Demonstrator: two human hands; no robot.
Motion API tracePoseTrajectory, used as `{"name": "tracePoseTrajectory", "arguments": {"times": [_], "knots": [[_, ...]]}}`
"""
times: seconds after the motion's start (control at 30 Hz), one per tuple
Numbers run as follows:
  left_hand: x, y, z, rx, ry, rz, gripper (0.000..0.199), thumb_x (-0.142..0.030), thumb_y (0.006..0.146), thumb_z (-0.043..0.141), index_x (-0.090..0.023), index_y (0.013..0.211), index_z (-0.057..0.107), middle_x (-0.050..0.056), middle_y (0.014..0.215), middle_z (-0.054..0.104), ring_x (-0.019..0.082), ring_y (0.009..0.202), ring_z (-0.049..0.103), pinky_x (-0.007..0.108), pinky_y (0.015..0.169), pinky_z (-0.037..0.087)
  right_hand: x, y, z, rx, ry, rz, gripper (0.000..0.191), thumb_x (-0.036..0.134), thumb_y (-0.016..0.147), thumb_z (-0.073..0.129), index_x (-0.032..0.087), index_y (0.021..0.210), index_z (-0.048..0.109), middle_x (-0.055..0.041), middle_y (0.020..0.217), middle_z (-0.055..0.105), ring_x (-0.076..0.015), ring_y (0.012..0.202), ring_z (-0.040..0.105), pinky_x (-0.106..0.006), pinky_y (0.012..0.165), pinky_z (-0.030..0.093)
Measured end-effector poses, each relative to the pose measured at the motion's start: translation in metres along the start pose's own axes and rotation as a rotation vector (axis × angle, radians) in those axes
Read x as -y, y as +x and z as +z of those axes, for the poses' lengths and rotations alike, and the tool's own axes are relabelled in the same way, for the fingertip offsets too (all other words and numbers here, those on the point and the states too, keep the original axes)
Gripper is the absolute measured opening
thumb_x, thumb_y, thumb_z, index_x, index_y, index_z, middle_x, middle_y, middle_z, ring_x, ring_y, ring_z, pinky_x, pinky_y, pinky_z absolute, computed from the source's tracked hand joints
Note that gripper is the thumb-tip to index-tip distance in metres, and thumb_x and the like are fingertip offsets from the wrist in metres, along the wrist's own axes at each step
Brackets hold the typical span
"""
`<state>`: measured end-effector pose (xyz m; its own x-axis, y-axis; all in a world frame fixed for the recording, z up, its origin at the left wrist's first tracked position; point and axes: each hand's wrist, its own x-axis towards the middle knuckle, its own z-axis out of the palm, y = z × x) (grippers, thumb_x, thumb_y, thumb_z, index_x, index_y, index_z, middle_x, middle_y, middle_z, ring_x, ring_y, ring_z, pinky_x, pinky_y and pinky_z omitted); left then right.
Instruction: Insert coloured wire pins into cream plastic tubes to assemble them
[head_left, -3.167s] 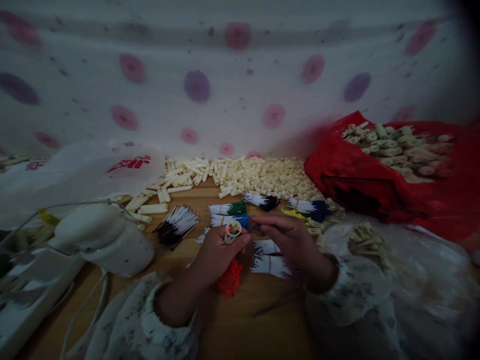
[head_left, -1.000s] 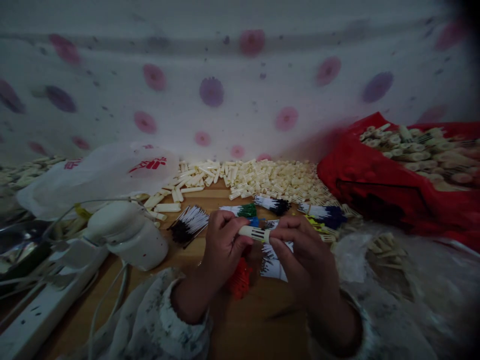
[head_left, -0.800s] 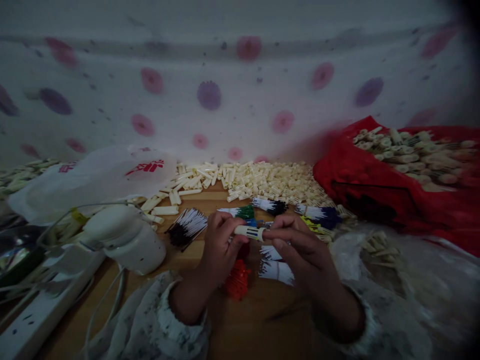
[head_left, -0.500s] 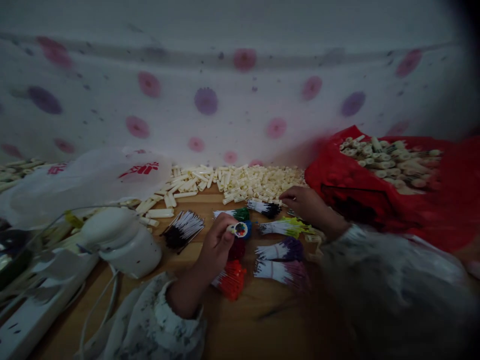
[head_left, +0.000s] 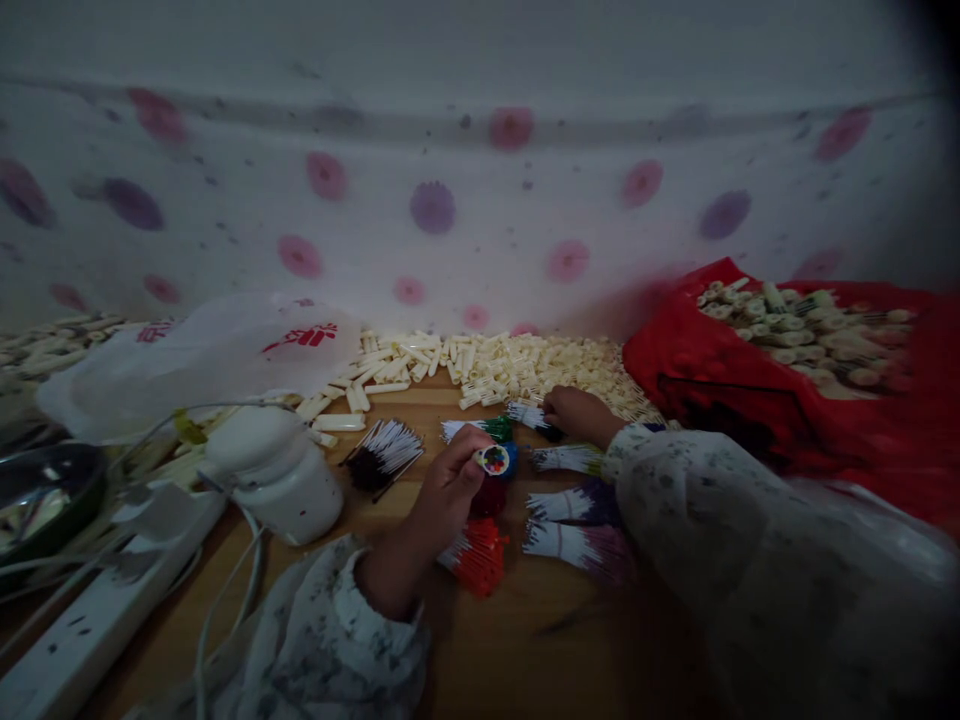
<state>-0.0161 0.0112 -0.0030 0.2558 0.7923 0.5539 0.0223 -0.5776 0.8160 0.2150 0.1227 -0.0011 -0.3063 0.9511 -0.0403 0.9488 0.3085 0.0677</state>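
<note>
My left hand [head_left: 442, 495] is closed round a short cream pen barrel [head_left: 482, 458], its round open end turned towards me with several coloured tips inside. At the dark end of a bundle of thin white sticks with black ends [head_left: 528, 414], like pen refills, my right hand [head_left: 581, 414] has its fingers drawn together; what they pinch is hidden. Similar bundles lie around: green [head_left: 495, 429], blue [head_left: 513, 458], orange-red [head_left: 480, 560], yellow-green [head_left: 562, 458], partly under the right sleeve, purple [head_left: 570, 502] and mauve [head_left: 581, 545]. Dark red ends [head_left: 491, 497] show beside the left hand.
Cream plastic parts [head_left: 525, 365] are heaped along the back. A red bag [head_left: 675, 340] full of barrels stands at right. On the left are a white plastic bag [head_left: 210, 360], a white rounded device [head_left: 281, 480], a power strip [head_left: 97, 610] with cables, and loose black-ended sticks [head_left: 386, 452].
My right hand has moved left and down onto the black-ended bundle, its sleeve now covering part of the yellow-green one. My left hand still holds the barrel. The whole view has shifted slightly.
</note>
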Motion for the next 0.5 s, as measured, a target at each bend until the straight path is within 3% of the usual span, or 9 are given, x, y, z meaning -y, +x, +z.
{"name": "tracePoseTrajectory", "arguments": {"times": [0.3, 0.5], "knots": [[0.0009, -0.0009, -0.0013, -0.007, 0.037, -0.06, 0.05, -0.064, 0.087, 0.04, -0.018, 0.081, 0.059, 0.005, 0.083, 0.054, 0.02, 0.08, 0.051, 0.031, 0.076, 0.043, 0.0065, -0.0027, 0.0003, -0.009, -0.053, -0.052, 0.028, 0.02, 0.087, 0.044, 0.018, 0.103, 0.067, -0.0126, 0.108, 0.068, -0.0245, 0.102, 0.061, -0.028, 0.077, 0.044], [0.0038, 0.0, -0.0003, -0.014, 0.045, -0.027, 0.057, -0.068, 0.086, 0.037, -0.017, 0.08, 0.061, 0.005, 0.081, 0.054, 0.02, 0.078, 0.051, 0.03, 0.074, 0.042, 0.0005, -0.0053, -0.0055, 0.077, -0.06, -0.159, 0.038, 0.02, 0.084, 0.048, 0.03, 0.118, 0.062, -0.0061, 0.116, 0.067, -0.0241, 0.104, 0.063, -0.03, 0.078, 0.046]]}}
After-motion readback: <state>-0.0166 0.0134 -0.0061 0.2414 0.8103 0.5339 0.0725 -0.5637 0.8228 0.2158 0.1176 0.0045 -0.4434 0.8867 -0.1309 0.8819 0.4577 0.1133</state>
